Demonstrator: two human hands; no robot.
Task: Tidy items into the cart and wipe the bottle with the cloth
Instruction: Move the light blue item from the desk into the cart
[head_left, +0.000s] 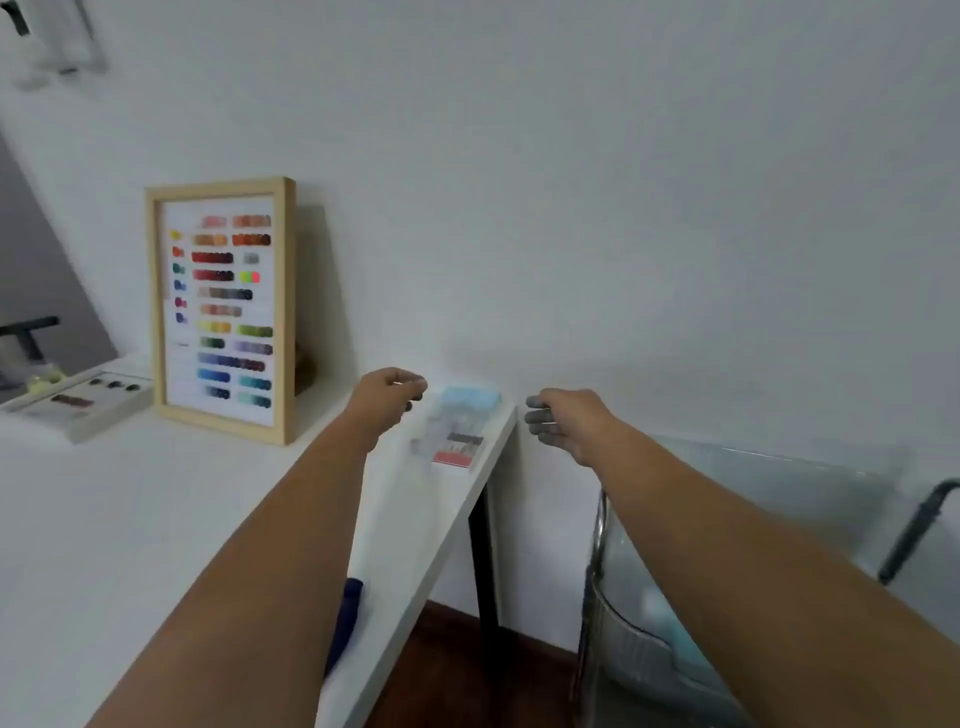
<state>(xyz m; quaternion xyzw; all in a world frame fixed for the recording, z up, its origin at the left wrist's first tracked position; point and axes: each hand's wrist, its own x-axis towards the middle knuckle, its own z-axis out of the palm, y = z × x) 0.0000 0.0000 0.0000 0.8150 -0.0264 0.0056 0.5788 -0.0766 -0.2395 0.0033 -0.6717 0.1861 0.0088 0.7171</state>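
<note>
Head view: both forearms extend forward over the right end of a white tabletop. The left hand hovers above the far right corner of the tabletop, fingers loosely curled, holding nothing. The right hand hangs just past the right edge of the tabletop, off the surface, fingers relaxed and slightly bent, also holding nothing.

Between the two hands, at the far right corner, lies a blurred clear packet with a red strip at its near end; a pale blue item lies just behind it against the wall. Motion blur prevents closer identification of either.

A dark blue object lies at the right edge of the tabletop, partly hidden under the left forearm.

The cart, with translucent walls and a chrome frame, stands to the right of the tabletop, below the right forearm. A wooden-framed colour chart leans upright against the wall at the far edge.
</note>
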